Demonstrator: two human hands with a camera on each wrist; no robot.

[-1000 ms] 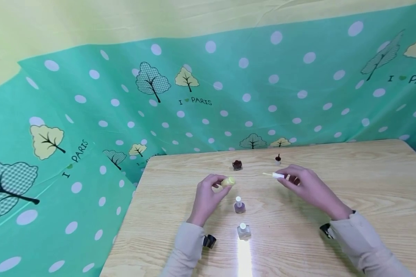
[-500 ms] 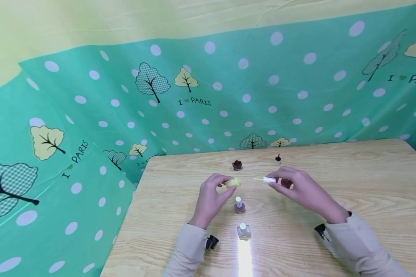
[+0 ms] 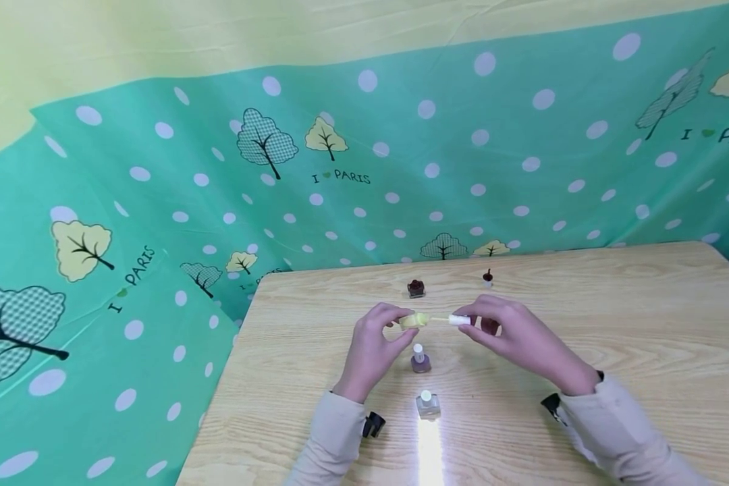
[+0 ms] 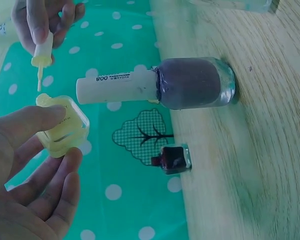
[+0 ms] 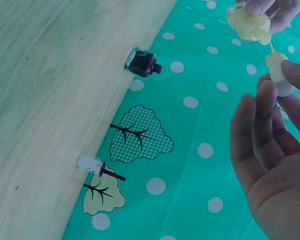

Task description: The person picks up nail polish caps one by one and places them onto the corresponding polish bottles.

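Note:
My left hand (image 3: 370,347) pinches a yellow nail polish bottle (image 4: 65,127) between thumb and fingers, its uncapped neck tilted toward the right hand. My right hand (image 3: 519,337) grips the white brush cap (image 3: 460,320) of that polish, the yellow-coated brush pointing left. In the head view the brush tip is at the bottle's mouth; the left wrist view shows it just off the neck. Below the hands stands a capped purple nail polish bottle (image 3: 420,363). Nearer the front is a capped clear nail polish bottle (image 3: 428,406).
An uncapped dark red nail polish bottle (image 3: 416,289) stands near the table's back edge. Its white cap (image 5: 90,164) stands to the right with the dark brush up. A green dotted curtain (image 3: 340,223) hangs behind the wooden table (image 3: 644,310).
The right hand has moved left with the brush cap, closing the distance to the yellow bottle. The left hand has shifted slightly right with the bottle.

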